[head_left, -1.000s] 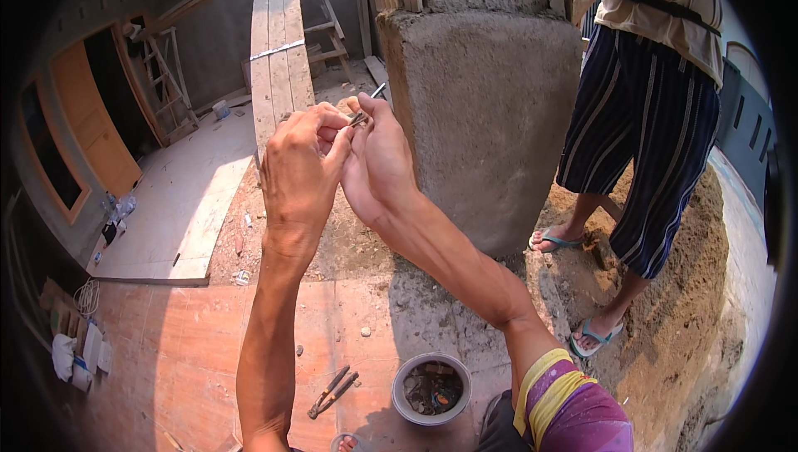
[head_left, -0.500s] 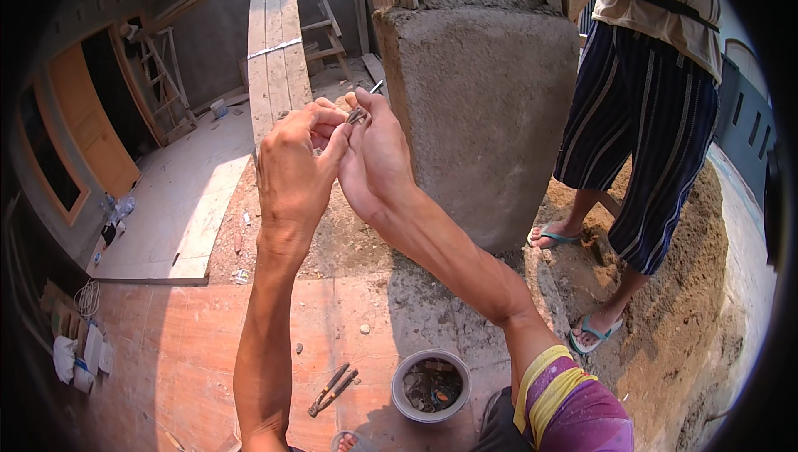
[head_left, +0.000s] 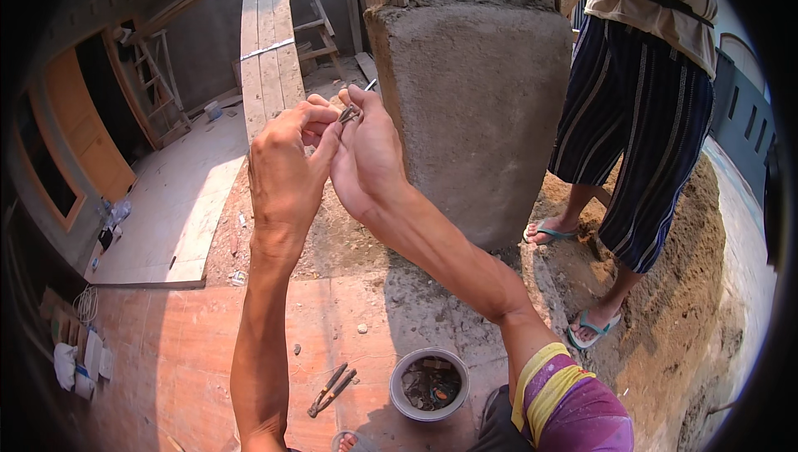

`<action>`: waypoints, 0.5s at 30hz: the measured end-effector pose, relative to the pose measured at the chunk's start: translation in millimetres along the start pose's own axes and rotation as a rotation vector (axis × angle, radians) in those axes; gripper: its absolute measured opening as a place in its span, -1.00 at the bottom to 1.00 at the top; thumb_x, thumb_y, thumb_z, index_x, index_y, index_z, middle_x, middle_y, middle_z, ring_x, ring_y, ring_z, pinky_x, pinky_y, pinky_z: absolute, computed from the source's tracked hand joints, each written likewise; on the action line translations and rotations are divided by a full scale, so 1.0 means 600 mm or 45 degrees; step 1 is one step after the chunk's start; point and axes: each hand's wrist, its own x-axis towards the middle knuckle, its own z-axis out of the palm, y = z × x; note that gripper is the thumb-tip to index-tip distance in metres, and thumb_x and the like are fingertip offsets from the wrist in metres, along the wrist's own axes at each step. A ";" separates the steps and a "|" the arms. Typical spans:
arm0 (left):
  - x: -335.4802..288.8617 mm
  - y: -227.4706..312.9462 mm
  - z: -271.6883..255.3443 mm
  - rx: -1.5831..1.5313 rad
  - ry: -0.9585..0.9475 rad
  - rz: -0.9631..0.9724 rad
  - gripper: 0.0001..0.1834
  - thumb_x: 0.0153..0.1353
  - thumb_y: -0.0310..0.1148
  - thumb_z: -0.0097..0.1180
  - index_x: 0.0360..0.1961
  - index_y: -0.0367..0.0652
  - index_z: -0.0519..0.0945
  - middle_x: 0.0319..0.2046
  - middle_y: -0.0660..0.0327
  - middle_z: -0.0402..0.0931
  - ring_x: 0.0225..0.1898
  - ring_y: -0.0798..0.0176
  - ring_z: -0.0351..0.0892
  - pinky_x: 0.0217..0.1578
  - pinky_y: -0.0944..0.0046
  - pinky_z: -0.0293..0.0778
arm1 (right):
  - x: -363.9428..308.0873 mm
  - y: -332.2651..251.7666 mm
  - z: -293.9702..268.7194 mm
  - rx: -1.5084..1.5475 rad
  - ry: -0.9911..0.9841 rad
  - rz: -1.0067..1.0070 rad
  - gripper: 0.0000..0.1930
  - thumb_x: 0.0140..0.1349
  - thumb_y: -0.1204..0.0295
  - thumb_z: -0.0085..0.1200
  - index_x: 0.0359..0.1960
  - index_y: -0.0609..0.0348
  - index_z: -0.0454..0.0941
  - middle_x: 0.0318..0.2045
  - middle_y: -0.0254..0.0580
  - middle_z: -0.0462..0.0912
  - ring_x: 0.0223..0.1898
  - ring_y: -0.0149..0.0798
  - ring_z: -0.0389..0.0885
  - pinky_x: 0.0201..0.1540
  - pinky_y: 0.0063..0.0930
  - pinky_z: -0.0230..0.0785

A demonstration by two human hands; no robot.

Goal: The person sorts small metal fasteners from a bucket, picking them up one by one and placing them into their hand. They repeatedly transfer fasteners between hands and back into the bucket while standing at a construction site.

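My left hand (head_left: 284, 157) and my right hand (head_left: 366, 149) meet in front of me, raised over the work area. Between their fingertips is a small dark metal piece (head_left: 349, 115), too small to name. Its near end is pinched by the left thumb and fingers. The right fingers are curled around the piece, and a thin shiny metal tip (head_left: 371, 85) sticks out beyond them. Pincers (head_left: 332, 390) with dark handles lie on the reddish tiles below. Beside them stands a round grey bucket (head_left: 396, 394) with dark odds and ends inside.
A rough cement pillar (head_left: 482, 120) rises just beyond my hands. At right a person in striped trousers (head_left: 644, 136) stands by a sand heap (head_left: 665, 319). A long plank (head_left: 270, 78) runs away from me, near a wooden ladder (head_left: 312, 16). Boxes (head_left: 87, 356) sit at lower left.
The whole view has shifted slightly. Both hands keep nearly the same pose around the small metal piece, with slight finger movement. The person at right stays in place.
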 end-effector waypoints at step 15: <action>0.000 0.008 -0.002 -0.040 -0.004 -0.024 -0.82 0.29 -0.47 0.39 -0.09 -0.20 0.80 -0.26 0.16 0.77 -0.29 0.33 0.70 -0.15 0.27 0.62 | 0.009 0.001 -0.009 0.022 -0.037 0.037 -0.34 0.56 -0.01 -0.15 0.32 0.43 0.26 0.06 0.11 0.52 0.10 0.01 0.60 0.23 0.03 0.43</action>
